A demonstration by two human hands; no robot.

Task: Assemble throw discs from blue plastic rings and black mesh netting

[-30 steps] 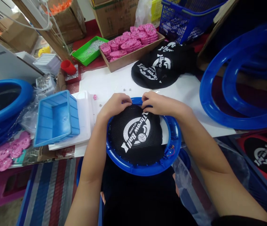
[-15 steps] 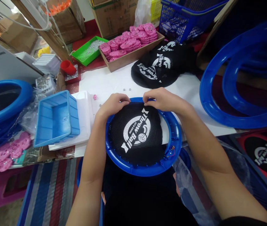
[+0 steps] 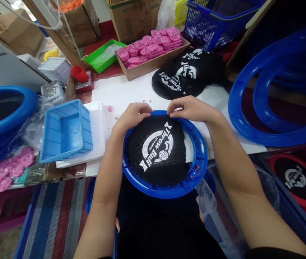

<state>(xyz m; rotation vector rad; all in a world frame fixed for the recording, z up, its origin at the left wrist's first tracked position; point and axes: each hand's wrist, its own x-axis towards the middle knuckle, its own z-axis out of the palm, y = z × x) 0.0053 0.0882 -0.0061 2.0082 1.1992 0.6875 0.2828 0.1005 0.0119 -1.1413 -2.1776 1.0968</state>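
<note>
A blue plastic ring (image 3: 200, 147) rests at the front edge of the white work surface, over my lap. Black mesh fabric (image 3: 134, 151) printed "Throw Ball" in white lies across it, leaving a gap at the ring's right side. My left hand (image 3: 137, 116) pinches the mesh edge at the far rim, thumb and fingers together. Just to its right, my right hand (image 3: 186, 108) pinches the same far edge, its fingertips partly hiding the fabric. A small part with thin wires (image 3: 195, 171) sits in the ring's right side.
More printed black mesh pieces (image 3: 169, 83) lie behind my hands. A carton tray of pink parts (image 3: 150, 50) and a green tray (image 3: 101, 57) stand at the back. The light-blue bin (image 3: 61, 126) is left; large blue rings (image 3: 235, 118) are stacked right.
The camera view has shifted slightly. Both hands stay pinched at the far rim, with only slight finger movement along the mesh edge.
</note>
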